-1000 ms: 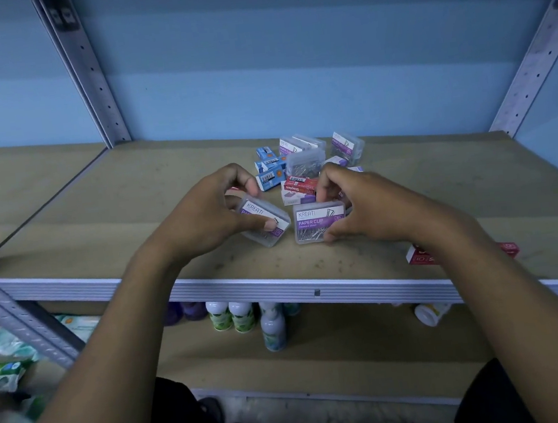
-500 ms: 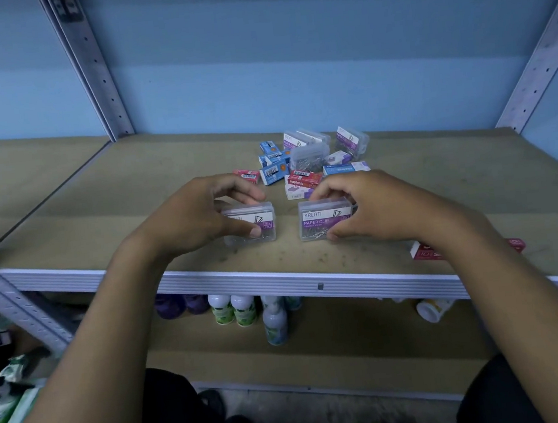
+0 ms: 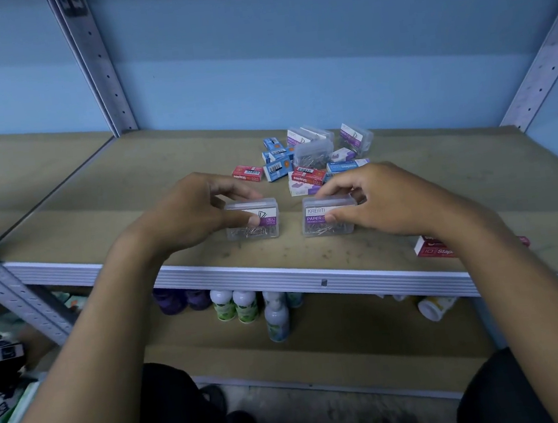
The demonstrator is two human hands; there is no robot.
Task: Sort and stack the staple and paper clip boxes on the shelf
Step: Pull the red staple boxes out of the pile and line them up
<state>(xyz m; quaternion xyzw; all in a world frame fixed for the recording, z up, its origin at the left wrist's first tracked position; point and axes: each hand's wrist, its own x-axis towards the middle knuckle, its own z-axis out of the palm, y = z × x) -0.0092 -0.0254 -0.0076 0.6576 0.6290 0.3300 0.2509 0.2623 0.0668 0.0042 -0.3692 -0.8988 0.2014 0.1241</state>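
Near the front edge of the shelf, two clear paper clip boxes stand on their long sides, side by side with a gap between them. The left hand pinches the left clear box, thumb on its near face and fingers curled over its top and back. The right hand grips the right clear box the same way, thumb against the purple label, fingertips over the lid. Both boxes rest on the shelf board with labels facing the person, which suggests they are being set down as the start of a paper clip row, turned so the print reads from the front.

Behind the two boxes, toward the back wall, lies the unsorted heap: blue and red staple boxes mixed with more clear paper clip boxes, some tilted against each other. Right of the right clear box, close to the shelf's front edge, red staple boxes lie flat, partly hidden by the forearm, so whether this is a stack cannot be told. It is probably a separate spot for staples. Keeping the kinds well apart would leave room for each stack to grow.
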